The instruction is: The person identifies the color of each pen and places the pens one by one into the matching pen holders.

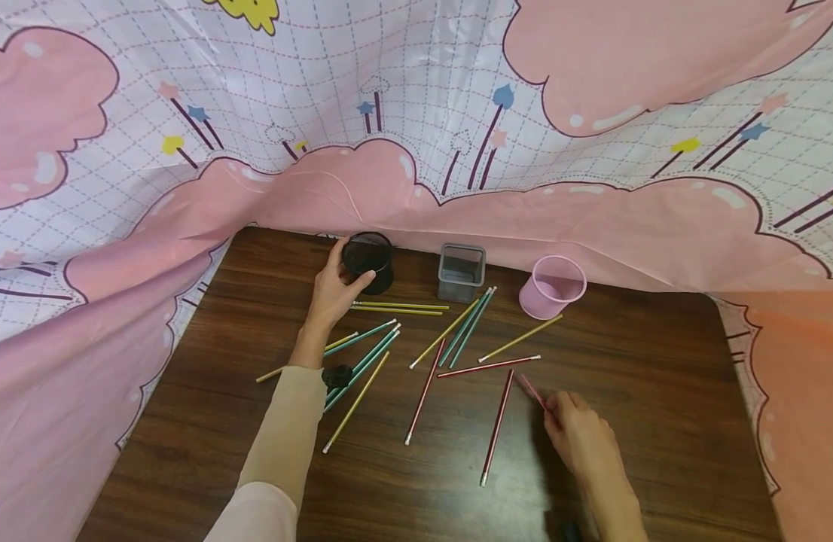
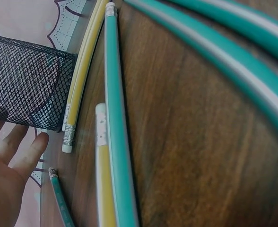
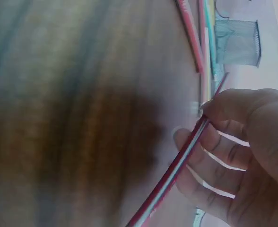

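Note:
At the back left, my left hand (image 1: 331, 295) grips the black mesh pencil cup (image 1: 379, 272), thumb in front and fingers around its left side. The cup's mesh wall (image 2: 28, 82) also shows in the left wrist view, above the fingertips. On the right, my right hand (image 1: 586, 440) pinches a red pencil (image 1: 535, 392) between thumb and fingers. In the right wrist view this pencil (image 3: 172, 175) slants across the fingers, above the table. Closest to it on the wood lies another red pencil (image 1: 498, 427).
A grey square cup (image 1: 461, 286) and a pink round cup (image 1: 542, 301) stand along the back edge. Green pencils (image 1: 362, 366), yellow pencils (image 1: 356, 403) and red pencils (image 1: 426, 393) lie scattered on the brown table (image 1: 416, 497). A patterned curtain (image 1: 403, 211) hangs behind.

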### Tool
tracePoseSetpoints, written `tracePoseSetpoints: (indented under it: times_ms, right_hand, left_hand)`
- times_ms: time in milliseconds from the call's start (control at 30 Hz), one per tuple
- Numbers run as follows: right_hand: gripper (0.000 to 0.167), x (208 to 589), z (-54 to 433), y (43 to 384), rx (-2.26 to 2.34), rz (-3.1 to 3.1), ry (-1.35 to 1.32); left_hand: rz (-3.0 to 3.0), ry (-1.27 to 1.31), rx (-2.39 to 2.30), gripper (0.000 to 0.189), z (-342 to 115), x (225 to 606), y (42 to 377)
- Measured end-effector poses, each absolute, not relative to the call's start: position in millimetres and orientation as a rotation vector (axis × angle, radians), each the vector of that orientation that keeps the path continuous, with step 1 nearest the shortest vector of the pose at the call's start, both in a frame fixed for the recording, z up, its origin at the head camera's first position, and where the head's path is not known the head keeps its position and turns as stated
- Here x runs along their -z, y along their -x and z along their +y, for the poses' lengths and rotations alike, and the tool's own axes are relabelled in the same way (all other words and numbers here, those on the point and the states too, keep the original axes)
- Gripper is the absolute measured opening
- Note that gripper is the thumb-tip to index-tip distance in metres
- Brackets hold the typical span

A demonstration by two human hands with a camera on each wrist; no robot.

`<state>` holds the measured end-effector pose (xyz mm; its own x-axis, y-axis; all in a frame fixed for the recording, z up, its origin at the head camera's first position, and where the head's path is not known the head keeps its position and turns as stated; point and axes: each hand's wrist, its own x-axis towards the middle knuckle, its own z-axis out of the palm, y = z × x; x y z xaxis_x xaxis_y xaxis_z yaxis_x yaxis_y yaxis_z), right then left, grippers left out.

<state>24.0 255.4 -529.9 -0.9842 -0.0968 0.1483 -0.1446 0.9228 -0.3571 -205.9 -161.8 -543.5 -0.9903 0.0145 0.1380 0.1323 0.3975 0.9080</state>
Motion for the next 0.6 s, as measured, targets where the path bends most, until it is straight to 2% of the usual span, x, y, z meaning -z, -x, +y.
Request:
tracePoseSetpoints:
  times_ms: [300, 600]
  right_hand:
    - [0.014, 513.9, 250.8, 1.1, -0.487, -2.737, -0.398]
    - [0.01, 494.9, 242.8, 23.1, -0.453, -2.683, -0.485]
  left_hand:
    - [-2.535, 0.133, 1.65, 0.083, -163.2, 544.3, 206.1]
    - [-2.53, 0.131, 1.664, 0.083, -162.1, 544.7, 206.4]
